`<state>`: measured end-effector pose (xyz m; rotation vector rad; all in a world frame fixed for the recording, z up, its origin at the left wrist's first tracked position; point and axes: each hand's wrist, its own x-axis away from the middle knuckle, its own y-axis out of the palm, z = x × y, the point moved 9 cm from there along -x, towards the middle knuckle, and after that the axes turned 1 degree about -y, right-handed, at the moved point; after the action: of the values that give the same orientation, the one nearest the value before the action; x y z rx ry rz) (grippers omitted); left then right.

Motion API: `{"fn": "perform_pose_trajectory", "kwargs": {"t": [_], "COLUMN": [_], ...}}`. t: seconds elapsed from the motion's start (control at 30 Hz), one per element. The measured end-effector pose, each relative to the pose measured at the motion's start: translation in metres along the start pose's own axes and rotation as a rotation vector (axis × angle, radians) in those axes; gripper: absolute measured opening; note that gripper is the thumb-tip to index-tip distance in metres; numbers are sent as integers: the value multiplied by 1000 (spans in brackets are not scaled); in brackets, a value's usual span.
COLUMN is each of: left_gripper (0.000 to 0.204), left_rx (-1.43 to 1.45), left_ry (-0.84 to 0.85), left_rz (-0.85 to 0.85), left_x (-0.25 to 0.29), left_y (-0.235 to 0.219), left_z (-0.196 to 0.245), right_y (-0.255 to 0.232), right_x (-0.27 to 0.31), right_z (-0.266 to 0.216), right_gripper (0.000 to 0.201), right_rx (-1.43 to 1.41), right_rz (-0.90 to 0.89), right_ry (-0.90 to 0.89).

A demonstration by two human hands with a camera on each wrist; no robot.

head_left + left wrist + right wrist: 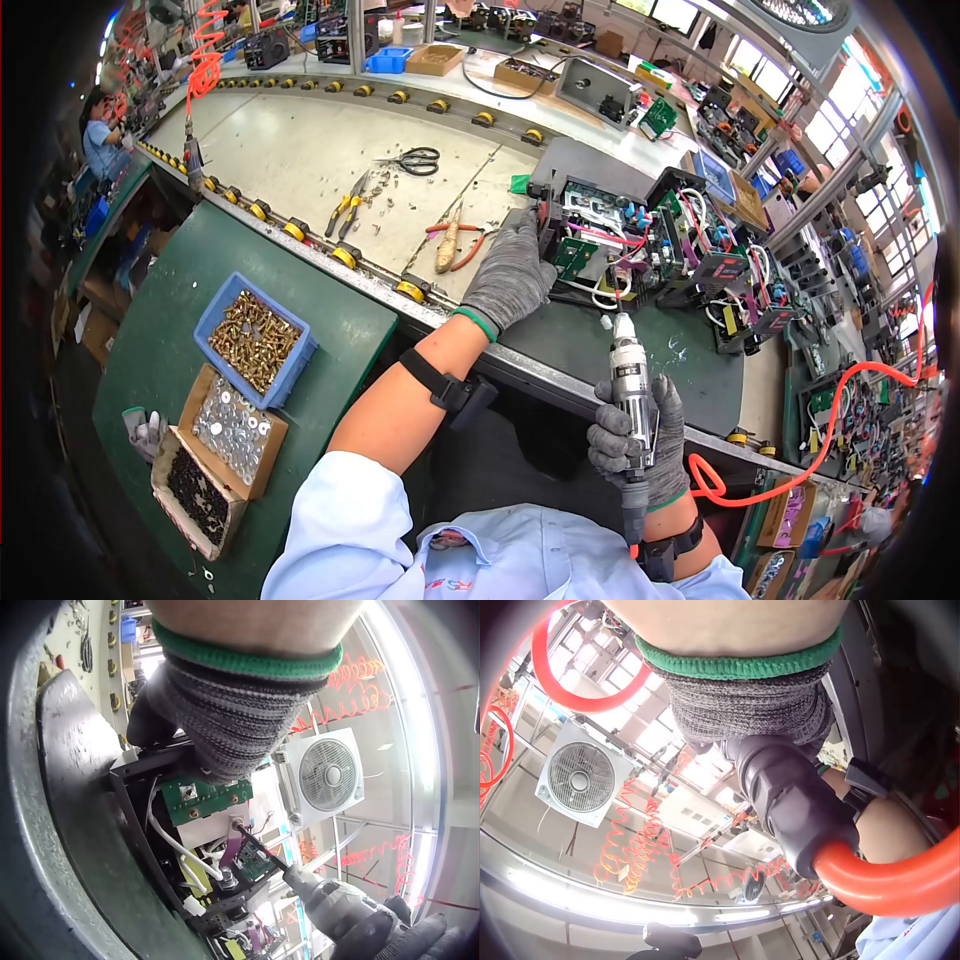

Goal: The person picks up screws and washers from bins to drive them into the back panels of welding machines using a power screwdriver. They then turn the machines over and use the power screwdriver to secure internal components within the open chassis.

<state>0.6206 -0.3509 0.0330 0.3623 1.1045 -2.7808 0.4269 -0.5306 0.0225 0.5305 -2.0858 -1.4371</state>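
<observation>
My left hand (pixel 510 270), in a grey knit glove, grips the near end of an electronic unit (pixel 600 205) with a black frame and its circuit boards exposed. Its fingertips are partly hidden behind the frame. The gloved right hand (pixel 667 450) wraps round the body of an air screwdriver (pixel 630 375), which points away from me into the unit. In the left wrist view the screwdriver's bit (pixel 262 847) reaches a screw head beside the green board (pixel 199 802). From the tool's rear end runs an orange air hose (pixel 885 881), seen in the right wrist view.
More open units (pixel 740 265) stand close on the right. Pliers (pixel 347 205), scissors (pixel 415 161) and orange-handled cutters (pixel 468 250) lie on the bench beyond. At left are a blue bin of brass screws (pixel 255 340), a box of washers (pixel 232 425) and a box of black screws (pixel 195 495).
</observation>
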Motion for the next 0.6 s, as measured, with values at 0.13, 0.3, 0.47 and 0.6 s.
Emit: {"fn": "perform_pose_trajectory", "kwargs": {"t": [0.13, 0.3, 0.47, 0.6], "left_gripper": [83, 79, 80, 80], "left_rx": [-1, -12, 11, 267], "left_ry": [23, 6, 42, 83], "left_rz": [-9, 32, 46, 36], "left_x": [-1, 1, 2, -4], "left_y": [2, 0, -3, 8], "left_z": [0, -1, 4, -5], "right_y": [-3, 0, -1, 1], "right_x": [1, 0, -1, -1], "right_z": [-1, 0, 0, 4], "right_gripper": [72, 69, 68, 72], "right_rx": [27, -28, -29, -53], "right_rz": [6, -78, -84, -73], "right_ry": [7, 43, 10, 40]}}
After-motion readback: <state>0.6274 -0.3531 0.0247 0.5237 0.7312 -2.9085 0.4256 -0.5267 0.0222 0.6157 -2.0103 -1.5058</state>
